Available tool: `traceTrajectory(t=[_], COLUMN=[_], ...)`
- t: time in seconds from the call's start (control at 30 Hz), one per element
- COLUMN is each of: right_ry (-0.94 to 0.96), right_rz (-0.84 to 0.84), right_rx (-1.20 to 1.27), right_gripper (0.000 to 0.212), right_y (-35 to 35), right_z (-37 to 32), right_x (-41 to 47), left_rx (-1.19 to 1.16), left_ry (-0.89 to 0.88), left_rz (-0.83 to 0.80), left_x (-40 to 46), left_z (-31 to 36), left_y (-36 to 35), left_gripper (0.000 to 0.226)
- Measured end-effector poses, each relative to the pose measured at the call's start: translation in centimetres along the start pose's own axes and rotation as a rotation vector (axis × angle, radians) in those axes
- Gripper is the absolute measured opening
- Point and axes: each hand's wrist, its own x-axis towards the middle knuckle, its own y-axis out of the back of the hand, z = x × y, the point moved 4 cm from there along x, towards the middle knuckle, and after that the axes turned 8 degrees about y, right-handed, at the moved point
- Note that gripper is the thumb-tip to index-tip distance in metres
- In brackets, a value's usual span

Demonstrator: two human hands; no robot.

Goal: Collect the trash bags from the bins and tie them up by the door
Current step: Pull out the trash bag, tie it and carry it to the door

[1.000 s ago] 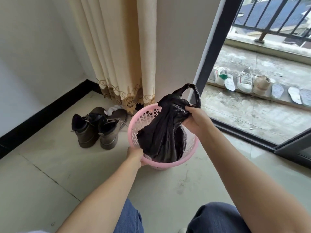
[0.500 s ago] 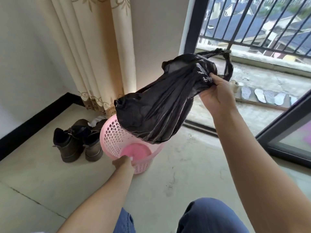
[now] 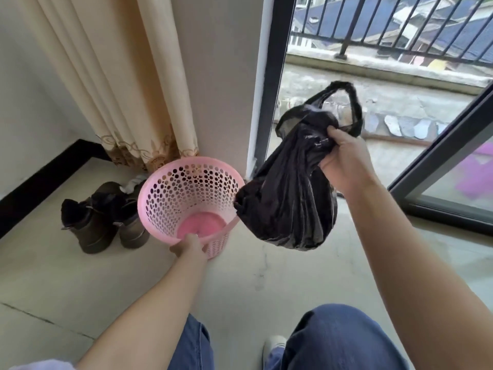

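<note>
A black trash bag hangs in the air to the right of a pink perforated bin, clear of its rim. My right hand is shut on the bag's gathered neck, with a handle loop sticking up above the fingers. My left hand grips the bin's near rim. The bin stands on the floor, tilted towards me, and its pink bottom shows bare.
A pair of dark boots sits left of the bin. A beige curtain hangs behind it. A dark-framed sliding door opens on a balcony with a railing. My knees in jeans are at the bottom.
The bag was lifted out of the bin, then swung to the right and lower, beside the bin. My left hand has kept its hold on the rim.
</note>
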Motion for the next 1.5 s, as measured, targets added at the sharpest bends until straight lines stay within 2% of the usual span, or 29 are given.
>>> traceTrajectory(t=[0.13, 0.23, 0.27, 0.4, 0.5, 0.57, 0.73, 0.83, 0.9, 0.97, 1.03, 1.07, 1.13, 1.2, 1.27, 1.33, 1.4, 1.47, 1.5], right_ry=[-0.056, -0.138, -0.173, -0.266, -0.244, -0.252, -0.207, -0.115, -0.059, -0.036, -0.093, -0.173, -0.352, -0.396, -0.321, -0.177, -0.125, -0.166, -0.217], right_rz=[0.162, 0.191, 0.184, 0.07, -0.143, -0.305, -0.528, -0.621, -0.535, -0.323, -0.098, -0.028, 0.018, 0.065, 0.141, 0.15, 0.06, -0.077, -0.142], right_rx=[-0.136, -0.286, -0.379, -0.732, -0.969, -1.023, -1.115, -1.262, -1.315, -1.279, -1.325, -1.407, -1.568, -1.635, -1.576, -1.452, -1.372, -1.494, -1.608], right_gripper=[0.038, 0.027, 0.03, 0.031, 0.022, 0.024, 0.041, 0.039, 0.033, 0.038, 0.052, 0.049, 0.019, 0.024, 0.022, 0.01, 0.021, 0.027, 0.018], right_y=[4.8, 6.9, 7.4, 9.2, 8.8, 7.9, 5.9, 4.8, 4.9, 6.2, 8.5, 9.8, 12.0, 13.1, 13.3, 11.9, 9.7, 8.4, 8.3], right_z=[2.9, 5.4, 6.5, 10.8, 11.5, 11.0, 8.8, 7.5, 6.2, 4.1, 1.8, 0.7, -1.1, -2.5, -2.8, -2.5, -2.0, -1.6, -1.7], right_x=[-0.8, -2.6, -3.3, -5.3, -6.0, -6.6, -7.0, -6.7, -6.3, -5.7, -4.8, -4.4, -3.9, -3.7, -3.1, -3.0, -3.3, -3.4, -3.4], left_rx=[0.083, 0.126, 0.133, 0.201, 0.345, 0.483, 0.929, 1.184, 1.122, 0.889, 0.722, 0.669, 0.59, 0.533, 0.522, 0.596, 0.661, 0.665, 0.649], left_ry=[-0.04, -0.071, -0.058, 0.083, 0.119, 0.012, -0.643, -0.874, -0.947, -0.938, -0.963, -0.986, -1.041, -1.077, -1.118, -1.162, -1.152, -1.113, -1.111], left_rz=[0.021, 0.0, -0.034, -0.224, -0.371, -0.476, -0.637, -0.637, -0.616, -0.576, -0.492, -0.467, -0.443, -0.422, -0.459, -0.567, -0.696, -0.769, -0.77], left_x=[0.0, 0.0, -0.4, -2.3, -5.4, -7.5, -14.3, -16.2, -16.3, -16.4, -16.2, -16.0, -15.5, -15.1, -15.1, -15.8, -16.8, -17.7, -18.0], left_z=[-0.2, -1.0, -1.7, -4.6, -6.0, -6.1, -3.4, -2.9, -2.1, -0.5, 1.5, 2.5, 3.9, 4.7, 4.7, 3.9, 3.0, 2.8, 2.9], left_y=[0.4, 0.0, -0.4, -2.9, -5.3, -7.2, -11.6, -13.7, -14.4, -14.2, -13.6, -13.2, -12.7, -12.3, -12.0, -12.1, -12.4, -12.4, -12.4], left_gripper=[0.042, 0.047, 0.049, 0.061, 0.065, 0.062, 0.059, 0.042, 0.021, 0.011, 0.007, 0.006, 0.008, 0.013, 0.016, 0.021, 0.025, 0.027, 0.027])
